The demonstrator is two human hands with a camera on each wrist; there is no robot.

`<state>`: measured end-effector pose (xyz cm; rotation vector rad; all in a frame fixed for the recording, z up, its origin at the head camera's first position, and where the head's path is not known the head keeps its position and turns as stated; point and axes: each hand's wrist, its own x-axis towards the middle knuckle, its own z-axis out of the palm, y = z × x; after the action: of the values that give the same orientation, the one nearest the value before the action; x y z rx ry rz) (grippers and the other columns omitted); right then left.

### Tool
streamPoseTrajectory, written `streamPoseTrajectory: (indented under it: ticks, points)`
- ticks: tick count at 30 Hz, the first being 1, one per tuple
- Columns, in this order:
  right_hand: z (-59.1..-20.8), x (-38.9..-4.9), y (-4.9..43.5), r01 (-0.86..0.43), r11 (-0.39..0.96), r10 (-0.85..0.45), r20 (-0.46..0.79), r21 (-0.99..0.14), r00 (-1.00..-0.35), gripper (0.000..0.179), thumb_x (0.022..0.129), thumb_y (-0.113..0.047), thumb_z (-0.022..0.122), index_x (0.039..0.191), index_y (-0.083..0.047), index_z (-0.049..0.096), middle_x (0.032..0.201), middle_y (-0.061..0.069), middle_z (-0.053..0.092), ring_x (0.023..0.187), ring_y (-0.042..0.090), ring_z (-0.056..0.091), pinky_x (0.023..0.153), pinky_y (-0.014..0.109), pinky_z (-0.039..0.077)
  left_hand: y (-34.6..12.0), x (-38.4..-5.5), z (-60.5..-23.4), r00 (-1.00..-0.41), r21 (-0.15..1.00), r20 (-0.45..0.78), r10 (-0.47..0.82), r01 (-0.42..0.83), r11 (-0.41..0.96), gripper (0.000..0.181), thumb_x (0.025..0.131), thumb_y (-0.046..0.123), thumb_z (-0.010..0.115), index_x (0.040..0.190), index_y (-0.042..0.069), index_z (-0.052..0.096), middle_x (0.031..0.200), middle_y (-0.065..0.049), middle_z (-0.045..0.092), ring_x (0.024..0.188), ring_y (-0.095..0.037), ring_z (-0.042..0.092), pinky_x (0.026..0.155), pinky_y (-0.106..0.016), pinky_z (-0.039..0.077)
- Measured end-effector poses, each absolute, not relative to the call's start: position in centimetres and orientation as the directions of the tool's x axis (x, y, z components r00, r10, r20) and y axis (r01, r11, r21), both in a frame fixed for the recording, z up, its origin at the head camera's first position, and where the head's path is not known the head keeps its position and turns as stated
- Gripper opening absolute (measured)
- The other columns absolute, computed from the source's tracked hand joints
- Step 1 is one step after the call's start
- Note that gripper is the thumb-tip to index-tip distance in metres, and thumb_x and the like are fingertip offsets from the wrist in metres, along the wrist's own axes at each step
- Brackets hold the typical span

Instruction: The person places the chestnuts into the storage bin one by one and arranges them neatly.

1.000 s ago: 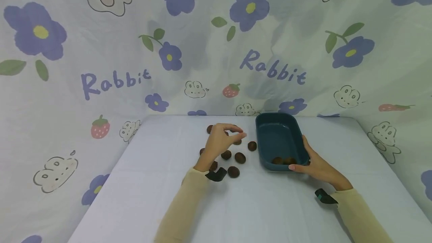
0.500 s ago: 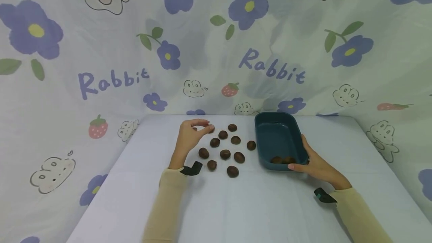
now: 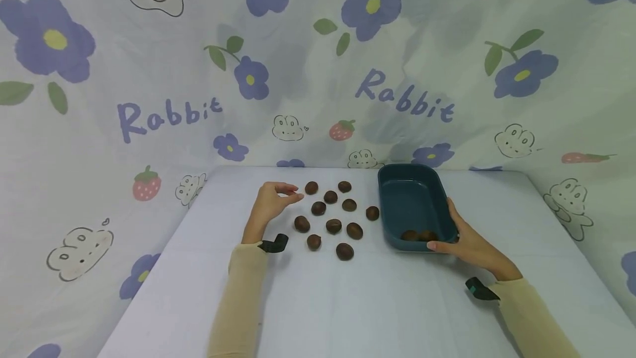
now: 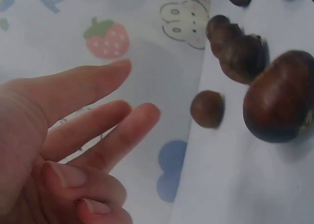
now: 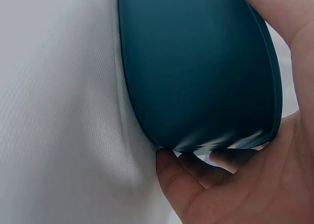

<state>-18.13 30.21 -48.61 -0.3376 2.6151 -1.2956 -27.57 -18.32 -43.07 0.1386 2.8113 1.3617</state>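
In the head view, several brown chestnuts point(image 3: 333, 226) lie scattered on the white table. Just left of the farthest-left chestnut point(image 3: 311, 188) hovers my left hand point(image 3: 272, 202), thumb and index finger apart. The left wrist view shows nothing between that hand's fingers point(image 4: 142, 121), and chestnuts point(image 4: 279, 96) off to its right. At the near right corner of a dark teal dish point(image 3: 404, 198), my right hand point(image 3: 469, 243) holds the dish, thumb on the near side and fingers along the right wall. Inside the dish's near end, chestnuts point(image 3: 427, 236) show partly behind the rim.
A white cloth covers the table point(image 3: 377, 308). Behind it hangs a curtain point(image 3: 298, 70) printed with flowers, rabbits and strawberries. One chestnut point(image 3: 372, 213) lies close to the dish's left wall.
My left hand has moved left from above the middle of the chestnuts to their left side, uncovering several of them. The right hand and the dish stay in place.
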Motion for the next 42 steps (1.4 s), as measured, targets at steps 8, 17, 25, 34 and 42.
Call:
streamPoseTrajectory:
  ticks: [8, 17, 25, 34, 42]
  points:
    - [-48.7, -18.2, 30.3, -0.108, 0.591, -0.281, -0.078, -0.800, -0.957, 0.128, 0.089, -0.035, 0.080, 0.159, -0.036, -0.028, 0.173, 0.015, -0.020, 0.156, 0.059, -0.003, 0.108, 0.087, 0.013, -19.1, -27.7, -43.8, -0.984, 0.718, -0.139, 0.107, -0.026, 0.696, 0.038, 0.089, 0.033, 0.080, 0.117, 0.008, 0.077, 0.122, -0.014, 0.074, 0.129, -0.037, 0.060, 0.111, -0.059, 0.044]
    - [-49.0, -18.2, 30.3, -0.109, 0.593, -0.281, -0.078, -0.798, -0.956, 0.128, 0.089, -0.035, 0.080, 0.159, -0.036, -0.028, 0.173, 0.014, -0.020, 0.156, 0.059, -0.003, 0.108, 0.087, 0.013, -19.4, -27.8, -44.5, -0.967, 0.668, -0.200, 0.157, -0.017, 0.744, 0.034, 0.085, 0.033, 0.085, 0.109, 0.009, 0.080, 0.113, -0.011, 0.077, 0.115, -0.031, 0.065, 0.102, -0.050, 0.050]
    - [-48.5, -18.2, 30.2, -0.120, 0.586, -0.290, -0.069, -0.801, -0.955, 0.128, 0.089, -0.034, 0.080, 0.160, -0.034, -0.026, 0.173, 0.014, -0.020, 0.155, 0.059, -0.002, 0.108, 0.087, 0.014, -19.3, -27.6, -44.4, -0.938, 0.644, -0.252, 0.239, 0.021, 0.764, 0.038, 0.079, 0.028, 0.089, 0.111, 0.009, 0.079, 0.102, -0.006, 0.079, 0.102, -0.022, 0.067, 0.099, -0.046, 0.050]
    - [-48.4, -18.1, 30.2, -0.118, 0.586, -0.291, -0.072, -0.801, -0.954, 0.128, 0.089, -0.034, 0.080, 0.160, -0.034, -0.026, 0.173, 0.014, -0.020, 0.156, 0.059, -0.002, 0.108, 0.087, 0.015, -18.9, -27.5, -44.6, -0.922, 0.609, -0.259, 0.286, 0.074, 0.789, 0.040, 0.075, 0.019, 0.093, 0.112, 0.011, 0.079, 0.102, -0.006, 0.076, 0.102, -0.023, 0.065, 0.098, -0.047, 0.049]
    - [-48.3, -18.1, 30.1, -0.117, 0.587, -0.291, -0.074, -0.801, -0.954, 0.128, 0.089, -0.034, 0.080, 0.160, -0.034, -0.026, 0.173, 0.015, -0.019, 0.155, 0.059, -0.001, 0.108, 0.086, 0.016, -18.6, -27.5, -44.8, -0.922, 0.606, -0.233, 0.309, 0.110, 0.787, 0.033, 0.075, 0.017, 0.093, 0.105, 0.010, 0.079, 0.099, -0.004, 0.075, 0.099, -0.022, 0.062, 0.095, -0.043, 0.048]
